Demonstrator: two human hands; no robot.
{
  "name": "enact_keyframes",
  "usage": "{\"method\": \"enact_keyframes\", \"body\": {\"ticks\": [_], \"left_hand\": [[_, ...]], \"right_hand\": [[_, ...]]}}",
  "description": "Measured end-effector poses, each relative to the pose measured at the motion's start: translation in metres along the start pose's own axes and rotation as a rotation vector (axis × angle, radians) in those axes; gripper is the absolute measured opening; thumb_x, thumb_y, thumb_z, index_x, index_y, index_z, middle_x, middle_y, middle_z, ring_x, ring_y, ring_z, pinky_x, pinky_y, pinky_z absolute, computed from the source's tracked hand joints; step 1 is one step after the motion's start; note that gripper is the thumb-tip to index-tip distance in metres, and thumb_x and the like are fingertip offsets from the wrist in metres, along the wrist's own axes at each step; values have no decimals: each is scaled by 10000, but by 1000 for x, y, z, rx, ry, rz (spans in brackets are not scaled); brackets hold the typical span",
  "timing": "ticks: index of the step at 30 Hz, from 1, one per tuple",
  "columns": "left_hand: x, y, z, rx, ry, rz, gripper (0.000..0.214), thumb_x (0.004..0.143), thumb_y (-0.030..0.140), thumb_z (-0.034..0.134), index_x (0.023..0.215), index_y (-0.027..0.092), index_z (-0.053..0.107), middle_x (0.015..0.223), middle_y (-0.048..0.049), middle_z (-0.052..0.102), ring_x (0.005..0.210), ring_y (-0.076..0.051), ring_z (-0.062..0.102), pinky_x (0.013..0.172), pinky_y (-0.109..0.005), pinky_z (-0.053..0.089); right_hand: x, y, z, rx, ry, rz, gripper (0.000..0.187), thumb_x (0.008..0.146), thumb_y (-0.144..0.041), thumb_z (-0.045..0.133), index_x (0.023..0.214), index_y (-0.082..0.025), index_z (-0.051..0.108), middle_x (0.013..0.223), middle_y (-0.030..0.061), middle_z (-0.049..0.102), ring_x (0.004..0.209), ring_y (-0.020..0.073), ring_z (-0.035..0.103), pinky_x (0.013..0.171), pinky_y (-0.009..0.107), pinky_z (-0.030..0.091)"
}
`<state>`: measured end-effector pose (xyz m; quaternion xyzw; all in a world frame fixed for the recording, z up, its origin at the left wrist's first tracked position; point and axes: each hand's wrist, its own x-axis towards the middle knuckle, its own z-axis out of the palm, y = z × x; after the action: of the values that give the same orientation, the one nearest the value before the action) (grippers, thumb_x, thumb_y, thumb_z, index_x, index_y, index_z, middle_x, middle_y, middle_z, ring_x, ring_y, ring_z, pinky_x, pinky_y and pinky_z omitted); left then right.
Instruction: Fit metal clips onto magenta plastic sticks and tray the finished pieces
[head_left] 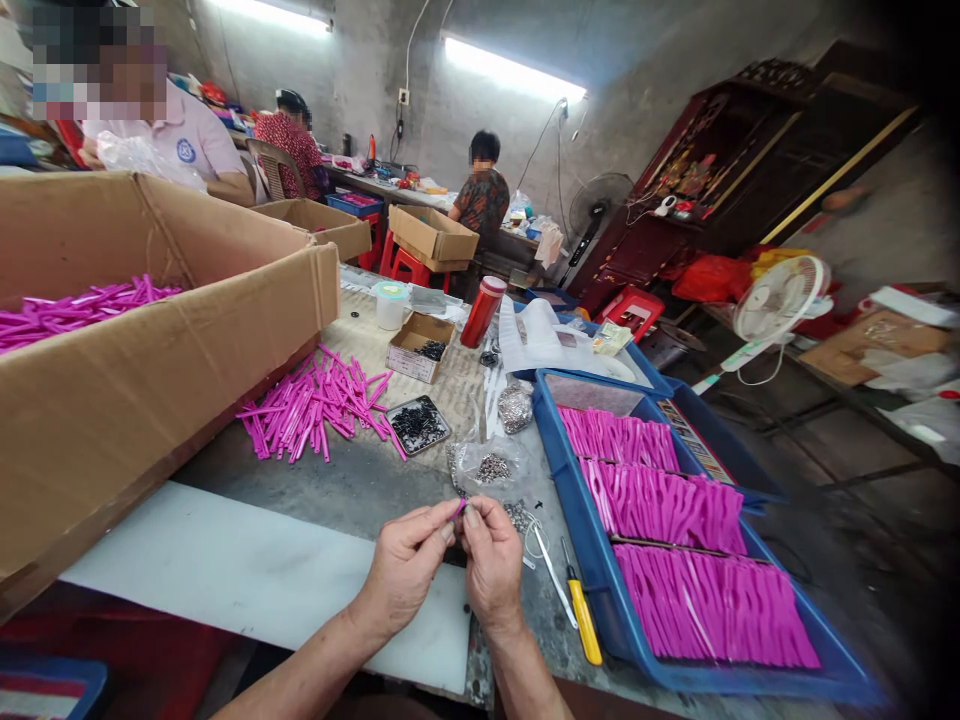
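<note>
Small pink piece point(459, 508) pinched between two hands.
Held over the table point(360, 480) by left hand point(409, 565) and right hand point(491, 560), fingertips of both pressed together on it; just right, a screwdriver point(584, 620) and a blue tray point(596, 570) of pink parts; farther back, loose pink sticks point(315, 405).

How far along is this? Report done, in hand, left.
Done, apparently: three rows of pink pieces in the blue tray. In hand: left hand and right hand pinch one small pink piece. Left: the loose pink pile and a cardboard box of more.
</note>
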<state>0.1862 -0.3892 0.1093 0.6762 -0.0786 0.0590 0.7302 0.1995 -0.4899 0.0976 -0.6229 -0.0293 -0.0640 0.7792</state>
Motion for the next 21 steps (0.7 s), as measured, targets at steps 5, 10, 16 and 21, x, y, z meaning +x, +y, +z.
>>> {"method": "enact_keyframes", "body": {"ticks": [5, 10, 16, 21], "left_hand": [[-1, -2, 0, 5, 5, -14, 267, 750, 182, 493, 986, 180, 618, 705, -35, 604, 646, -134, 556, 607, -238, 480], [-1, -1, 1, -22, -4, -7, 267, 750, 168, 488, 981, 195, 619, 757, -36, 618, 687, -138, 567, 637, -243, 484], [-1, -1, 1, -35, -8, -7, 266, 754, 168, 488, 985, 197, 616, 788, -39, 623, 724, -145, 571, 652, -246, 484], [-2, -2, 2, 10, 0, -18, 266, 753, 186, 488, 984, 171, 619, 706, -41, 607, 650, -141, 562, 602, -248, 487]], "right_hand": [[1, 1, -1, -8, 54, 13, 141, 724, -308, 549, 735, -178, 497, 600, -43, 438, 523, 84, 390, 479, 196, 325], [1, -2, 0, -41, 27, 2, 212, 761, -352, 488, 652, -172, 468, 537, -54, 372, 477, 79, 330, 444, 196, 289], [1, -2, 0, -22, -17, 15, 244, 780, -377, 449, 650, -171, 461, 516, -57, 349, 447, 77, 307, 417, 195, 265], [1, -4, 0, -7, -14, 6, 162, 735, -332, 522, 715, -177, 483, 554, -50, 406, 471, 82, 361, 444, 197, 303]]}}
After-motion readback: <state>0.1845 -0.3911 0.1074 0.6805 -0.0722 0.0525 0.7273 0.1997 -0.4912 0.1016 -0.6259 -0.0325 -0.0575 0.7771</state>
